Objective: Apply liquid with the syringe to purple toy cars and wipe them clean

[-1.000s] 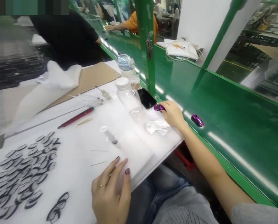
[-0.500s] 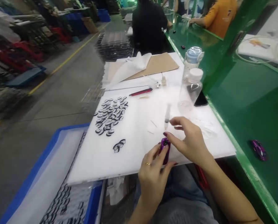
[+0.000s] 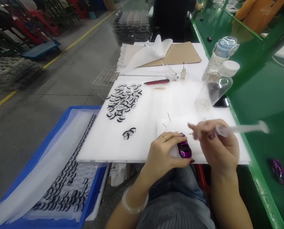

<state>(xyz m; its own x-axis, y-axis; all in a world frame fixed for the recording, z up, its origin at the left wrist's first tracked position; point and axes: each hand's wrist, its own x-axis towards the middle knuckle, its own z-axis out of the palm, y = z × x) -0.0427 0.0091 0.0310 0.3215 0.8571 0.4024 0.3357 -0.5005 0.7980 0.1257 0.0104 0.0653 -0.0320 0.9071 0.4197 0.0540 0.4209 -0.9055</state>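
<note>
Purple car (image 3: 184, 150) on white board (image 3: 137, 143)

Factory workshop, viewed from my seat at a production line. A green conveyor belt (image 3: 263, 95) runs along my white-topped bench (image 3: 142, 152), with a purple toy car (image 3: 278, 171) lying on it. Farther along the belt sits a co-worker in an orange top (image 3: 258, 14); another in black (image 3: 172, 19) sits beyond the bench. To my left: a concrete floor (image 3: 56, 79) with a yellow line (image 3: 79, 41), stacked clear trays (image 3: 132, 27), red racks (image 3: 37, 22), and a blue crate (image 3: 84, 107) holding rows of small parts.
</note>
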